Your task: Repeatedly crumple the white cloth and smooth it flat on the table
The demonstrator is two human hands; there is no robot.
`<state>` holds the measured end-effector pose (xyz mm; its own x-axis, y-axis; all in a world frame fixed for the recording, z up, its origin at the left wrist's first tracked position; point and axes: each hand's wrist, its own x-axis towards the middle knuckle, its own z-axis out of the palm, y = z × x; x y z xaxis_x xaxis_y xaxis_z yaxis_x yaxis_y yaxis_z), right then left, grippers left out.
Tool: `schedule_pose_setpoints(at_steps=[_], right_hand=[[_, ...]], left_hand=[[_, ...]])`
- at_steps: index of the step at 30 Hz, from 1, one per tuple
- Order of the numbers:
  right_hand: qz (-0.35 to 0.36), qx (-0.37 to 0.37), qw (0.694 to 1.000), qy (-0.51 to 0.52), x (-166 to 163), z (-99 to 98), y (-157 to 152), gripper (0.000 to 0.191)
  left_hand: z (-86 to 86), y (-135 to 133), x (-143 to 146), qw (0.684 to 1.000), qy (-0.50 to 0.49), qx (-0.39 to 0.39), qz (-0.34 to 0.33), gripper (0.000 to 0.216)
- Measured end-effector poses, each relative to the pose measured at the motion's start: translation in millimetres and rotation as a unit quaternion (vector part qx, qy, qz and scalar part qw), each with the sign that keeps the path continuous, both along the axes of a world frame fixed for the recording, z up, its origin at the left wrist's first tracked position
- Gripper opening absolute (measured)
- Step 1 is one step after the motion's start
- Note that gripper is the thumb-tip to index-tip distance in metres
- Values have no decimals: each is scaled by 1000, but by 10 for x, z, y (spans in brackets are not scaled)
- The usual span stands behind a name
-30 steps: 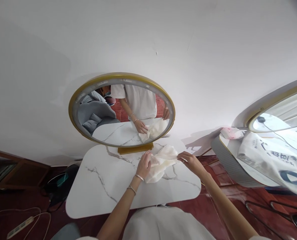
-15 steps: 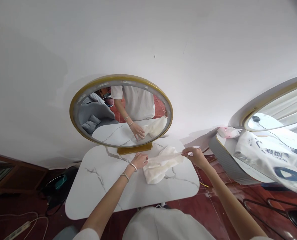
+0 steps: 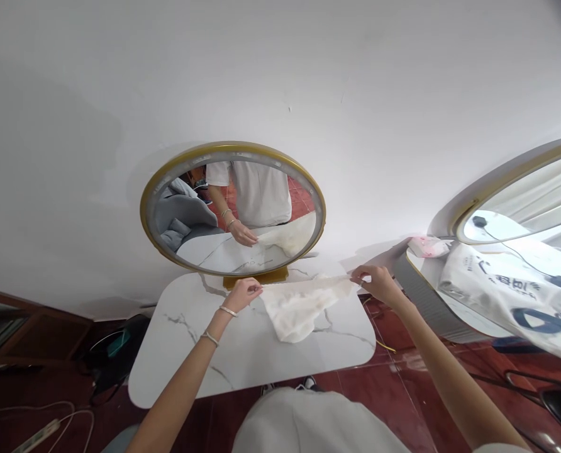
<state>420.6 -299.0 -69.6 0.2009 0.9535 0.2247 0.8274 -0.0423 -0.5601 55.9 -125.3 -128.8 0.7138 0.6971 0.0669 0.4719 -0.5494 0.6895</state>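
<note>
A thin off-white cloth (image 3: pixel 297 311) stretches between my two hands above the white marbled tabletop (image 3: pixel 181 358). My left hand (image 3: pixel 243 293) pinches its upper left corner. At the upper right corner, my right hand (image 3: pixel 372 282) grips the cloth between thumb and fingers, just past the table's right side. The top edge is drawn nearly straight, while the lower part hangs in loose folds onto the tabletop. What kind of cloth it is, I cannot tell.
A round gold-rimmed mirror (image 3: pixel 233 214) stands at the table's back against the wall. To the right, a second table bears a printed white bag (image 3: pixel 502 289) and a pink-white packet (image 3: pixel 429 246). A power strip (image 3: pixel 38 435) and a black bag (image 3: pixel 115 352) lie lower left.
My left hand has moved left and slightly up, taking the cloth's corner with it. My right hand has shifted slightly right. The cloth's top edge is now wider and tauter.
</note>
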Motion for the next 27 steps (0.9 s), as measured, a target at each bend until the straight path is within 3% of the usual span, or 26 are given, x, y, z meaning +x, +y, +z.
schedule_pose_setpoints(at_steps=[6,10,14,17,22,25,27], right_hand=[[-12,9,999,50,27,469,-61,30],[0,22,998,53,-14,748,-129,36],[30,46,998,-9,-115,876,-182,34],[50,48,998,-5,-170,937,-283,31],[25,21,977,211,-270,1035,-599,29],[-8,-7,962,273,-350,1028,-758,31],[3,-29,959,282,-386,1008,-834,32]], left_hand=[[921,-1,-174,996,-68,53,27,26],[1328,-39,-268,998,-38,59,6,25],[1459,-123,-286,994,13,110,-20,22],[1519,-269,-284,998,-22,66,-10,22],[1679,-598,-374,986,-148,-78,24,27],[1776,-794,-435,990,-127,-43,49,20],[1823,-905,-455,995,-92,-34,31,16]])
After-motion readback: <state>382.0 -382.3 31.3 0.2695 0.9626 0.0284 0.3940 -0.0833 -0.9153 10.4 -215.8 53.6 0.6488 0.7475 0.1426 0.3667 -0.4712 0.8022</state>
